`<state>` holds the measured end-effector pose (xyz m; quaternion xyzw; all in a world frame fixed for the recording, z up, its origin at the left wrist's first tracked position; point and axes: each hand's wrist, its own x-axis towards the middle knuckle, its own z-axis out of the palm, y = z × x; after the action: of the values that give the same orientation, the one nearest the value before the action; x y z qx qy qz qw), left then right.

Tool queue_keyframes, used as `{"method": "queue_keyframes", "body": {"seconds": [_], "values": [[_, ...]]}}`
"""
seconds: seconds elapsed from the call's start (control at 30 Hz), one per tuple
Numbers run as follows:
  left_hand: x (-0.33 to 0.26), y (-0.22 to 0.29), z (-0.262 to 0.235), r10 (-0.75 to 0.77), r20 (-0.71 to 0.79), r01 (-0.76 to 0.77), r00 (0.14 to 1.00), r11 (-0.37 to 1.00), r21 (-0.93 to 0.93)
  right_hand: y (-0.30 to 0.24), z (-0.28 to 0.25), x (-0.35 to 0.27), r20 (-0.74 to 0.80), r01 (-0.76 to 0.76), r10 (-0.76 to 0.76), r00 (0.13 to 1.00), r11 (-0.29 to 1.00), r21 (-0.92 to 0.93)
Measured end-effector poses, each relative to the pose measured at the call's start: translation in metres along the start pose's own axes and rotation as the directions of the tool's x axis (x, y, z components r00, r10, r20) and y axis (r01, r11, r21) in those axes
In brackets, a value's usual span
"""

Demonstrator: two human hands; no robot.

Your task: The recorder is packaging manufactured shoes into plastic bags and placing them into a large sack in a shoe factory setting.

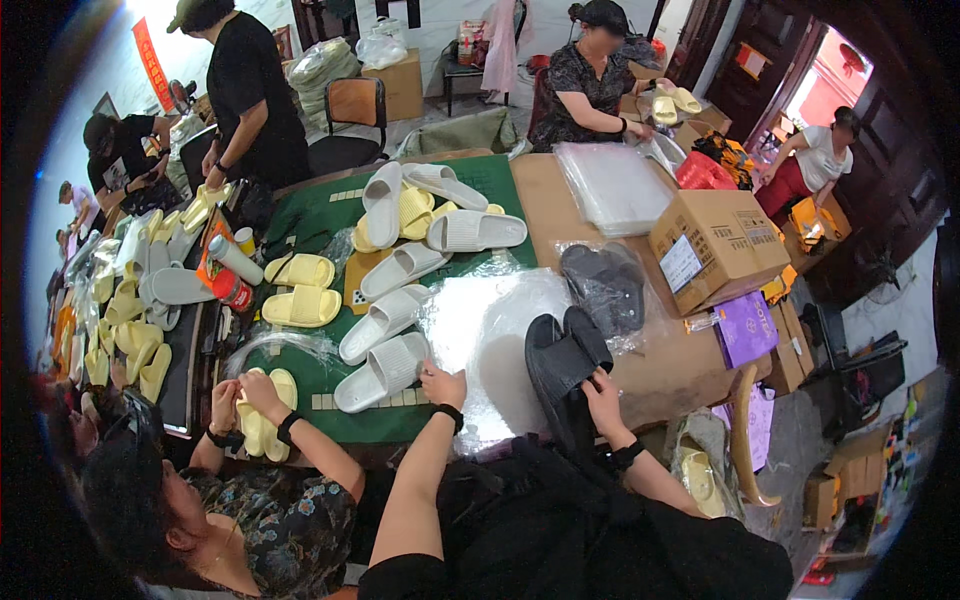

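Note:
A pair of black slippers (556, 375) is gripped in my right hand (603, 402), toes pointing away from me, over the right edge of a glossy stack of clear plastic bags (480, 310). My left hand (442, 386) is closed at the left edge of that stack, fingertips pinching the plastic. Just left of it lie several grey slippers (385, 372) in a row on the green tabletop. Beyond my right hand, dark slippers (604, 292) rest inside a clear bag. The slippers I hold are outside any bag.
A co-worker at my left handles yellow slippers (262, 415). More grey and yellow slippers (400, 210) are piled at the back. A cardboard box (718, 250) and purple packaging (742, 332) stand at the right, near another clear bag stack (612, 185). Other people work around the table.

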<state>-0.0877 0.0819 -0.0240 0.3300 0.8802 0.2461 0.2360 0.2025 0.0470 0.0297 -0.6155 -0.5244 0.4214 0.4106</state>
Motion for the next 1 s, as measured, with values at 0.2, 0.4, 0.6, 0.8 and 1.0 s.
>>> {"method": "queue_keyframes", "body": {"seconds": [0.2, 0.4, 0.6, 0.8, 1.0], "values": [[-0.032, 0.003, -0.019, 0.55, -0.011, -0.536, 0.835, 0.818, 0.211, -0.005, 0.006, 0.006, -0.015, 0.013, -0.014, 1.0, 0.999, -0.032], [-0.08, -0.027, 0.006, 0.801, 0.54, -0.947, 0.258, 0.321, -0.024, -0.008, 0.007, 0.015, 0.148, 0.031, -0.037, 0.988, 0.999, 0.038], [-0.088, -0.05, 0.023, 0.799, 0.484, -0.865, 0.357, 0.478, -0.152, -0.064, 0.017, -0.005, 0.589, 0.167, -0.084, 0.804, 0.982, -0.087], [-0.079, -0.056, 0.032, 0.688, 0.377, -0.019, 0.62, 0.494, -0.87, -0.059, 0.016, -0.007, 0.588, -0.001, -0.012, 0.809, 1.0, 0.022], [-0.072, -0.027, 0.001, 0.727, 0.374, -0.809, 0.575, 0.437, 0.393, -0.038, -0.018, -0.002, 0.449, -0.04, -0.002, 0.894, 0.996, 0.085]]}}
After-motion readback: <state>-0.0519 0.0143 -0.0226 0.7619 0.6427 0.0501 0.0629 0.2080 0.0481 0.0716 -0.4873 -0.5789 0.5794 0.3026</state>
